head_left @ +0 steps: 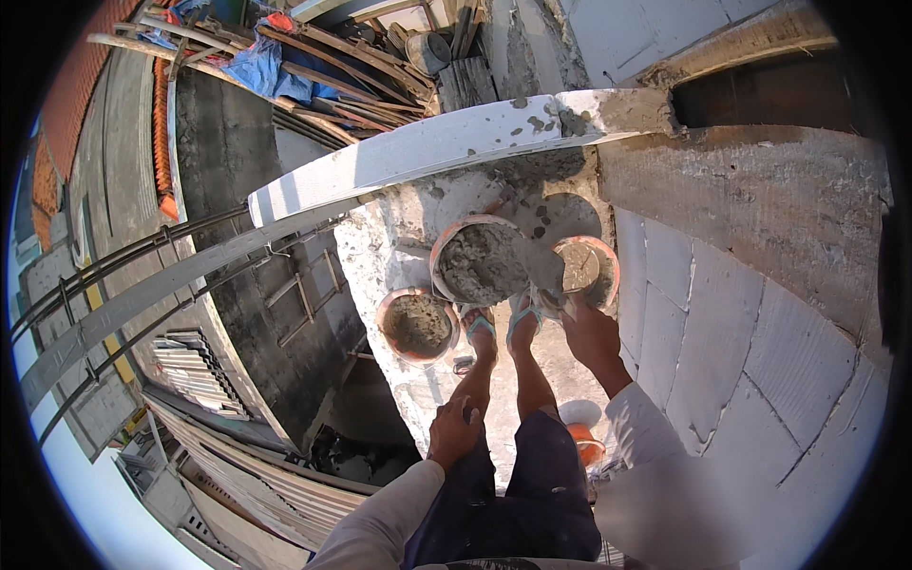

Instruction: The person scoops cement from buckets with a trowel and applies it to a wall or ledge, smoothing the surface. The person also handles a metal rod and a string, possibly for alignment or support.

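Note:
My right hand [591,332] is closed around the handle end of a mortar-smeared trowel [544,270]. Its blade lies between the middle and right buckets, over their near rims. Thick grey mortar [480,261] fills the middle bucket [437,263]. The right bucket [614,275] holds a wet, brownish mix, partly in shade. More coarse mortar sits in the left bucket [383,318], close to my feet. My left hand [454,434] rests at my left knee with its fingers curled; a small dark spot shows by the fingers, too unclear to name.
A white block wall [712,332] rises on the right. A pale curved ledge [408,142] crosses beyond the buckets. To the left the narrow floor [408,385] ends at a deep drop. An orange pail [587,446] stands beside my right leg. Planks [351,71] lie piled beyond the ledge.

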A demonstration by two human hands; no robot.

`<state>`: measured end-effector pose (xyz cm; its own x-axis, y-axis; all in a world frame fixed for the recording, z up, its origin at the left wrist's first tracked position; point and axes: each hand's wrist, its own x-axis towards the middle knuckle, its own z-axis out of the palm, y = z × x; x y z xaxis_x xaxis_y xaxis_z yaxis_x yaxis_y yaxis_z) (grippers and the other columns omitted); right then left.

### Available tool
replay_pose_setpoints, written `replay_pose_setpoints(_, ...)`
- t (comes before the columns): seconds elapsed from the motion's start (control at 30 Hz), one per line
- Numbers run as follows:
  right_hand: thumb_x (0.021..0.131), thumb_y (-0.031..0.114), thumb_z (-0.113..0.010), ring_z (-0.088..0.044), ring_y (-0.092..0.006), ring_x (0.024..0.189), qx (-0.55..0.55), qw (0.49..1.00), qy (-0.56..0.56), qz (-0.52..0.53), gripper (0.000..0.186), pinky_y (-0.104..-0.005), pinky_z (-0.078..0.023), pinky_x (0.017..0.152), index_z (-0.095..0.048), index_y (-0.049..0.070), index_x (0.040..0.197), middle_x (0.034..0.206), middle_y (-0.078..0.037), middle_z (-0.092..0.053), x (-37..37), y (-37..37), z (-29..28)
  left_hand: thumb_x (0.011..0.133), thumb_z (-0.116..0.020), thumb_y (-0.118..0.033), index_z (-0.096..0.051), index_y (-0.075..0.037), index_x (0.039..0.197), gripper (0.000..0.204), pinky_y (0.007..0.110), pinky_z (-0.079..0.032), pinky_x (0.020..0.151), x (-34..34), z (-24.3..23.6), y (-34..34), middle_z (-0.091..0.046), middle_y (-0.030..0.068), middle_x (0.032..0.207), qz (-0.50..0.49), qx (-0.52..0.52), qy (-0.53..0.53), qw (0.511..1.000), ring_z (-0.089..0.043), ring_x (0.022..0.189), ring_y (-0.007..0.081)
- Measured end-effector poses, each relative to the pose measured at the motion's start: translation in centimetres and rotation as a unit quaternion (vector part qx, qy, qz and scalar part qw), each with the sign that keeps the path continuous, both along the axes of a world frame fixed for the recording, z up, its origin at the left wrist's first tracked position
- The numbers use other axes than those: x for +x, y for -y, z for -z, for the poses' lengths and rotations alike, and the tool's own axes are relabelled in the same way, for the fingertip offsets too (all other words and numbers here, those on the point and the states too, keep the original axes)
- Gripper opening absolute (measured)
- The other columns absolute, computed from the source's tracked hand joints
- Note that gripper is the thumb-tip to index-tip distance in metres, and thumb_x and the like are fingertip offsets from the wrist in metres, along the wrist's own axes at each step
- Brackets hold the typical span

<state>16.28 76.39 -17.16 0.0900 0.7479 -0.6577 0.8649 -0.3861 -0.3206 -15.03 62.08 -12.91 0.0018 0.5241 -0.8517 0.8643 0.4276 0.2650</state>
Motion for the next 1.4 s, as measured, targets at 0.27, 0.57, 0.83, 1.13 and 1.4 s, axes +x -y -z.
replay_pose_setpoints(0.27,0.099,0.037,-0.062,-0.070,-0.0442,0.086,-0.001,0.997,-0.048,-0.053,0.041,-0.0546,-0.055,0.075,-0.065,-0.003,0.107,0.086,-0.025,-0.071,-11.5,3.9,21.4,0.092,-0.067,-0.031,-0.064,-0.007,0.129,0.044,0.050,-0.048,0.103,-0.8,0.3,1.3,-0.067,0.0147,0.127,-0.007,0.000,-0.003,1.000,-0.060,0.121,0.0370)
replay_pose_setpoints(0.57,0.095,0.045,-0.067,-0.069,-0.0442,0.102,0.026,0.972,-0.195,0.129,0.053,-0.0471,-0.055,0.089,-0.066,0.003,0.127,0.109,-0.026,-0.072,-13.4,7.4,25.0,0.092,-0.068,-0.032,-0.065,-0.008,0.129,0.044,0.049,-0.048,0.103,-2.6,1.3,2.8,-0.067,0.0149,0.126,0.002,0.003,-0.002,1.000,-0.059,0.122,0.0357)
replay_pose_setpoints(0.83,0.094,0.043,-0.070,-0.070,-0.0403,0.099,0.054,0.979,-0.180,0.075,0.048,-0.0474,-0.055,0.085,-0.068,0.008,0.126,0.106,-0.020,-0.073,-6.8,5.8,16.4,0.093,-0.066,-0.035,-0.063,-0.009,0.132,0.047,0.050,-0.048,0.104,-2.0,1.0,0.9,-0.067,0.0169,0.127,0.029,-0.009,0.003,1.000,-0.059,0.124,0.0372)
replay_pose_setpoints(1.13,0.100,0.039,-0.063,-0.068,-0.0280,0.082,0.007,0.929,-0.297,0.222,0.042,-0.0391,-0.053,0.075,-0.065,-0.001,0.113,0.088,-0.015,-0.069,-1.0,-2.5,-7.1,0.093,-0.062,-0.041,-0.061,-0.008,0.137,0.055,0.052,-0.047,0.104,-0.1,1.3,-2.2,-0.066,0.0236,0.127,0.084,-0.029,-0.006,0.996,-0.060,0.123,0.0417)
replay_pose_setpoints(1.4,0.109,0.038,-0.053,-0.051,-0.0085,0.058,0.089,0.792,-0.356,0.487,0.040,-0.0260,-0.043,0.051,-0.058,0.001,0.124,0.075,0.001,-0.056,11.9,-15.6,-14.2,0.092,-0.062,-0.041,-0.062,-0.006,0.135,0.055,0.054,-0.050,0.101,0.4,1.2,-4.1,-0.067,0.0243,0.125,0.105,-0.009,-0.001,0.994,-0.062,0.118,0.0435)
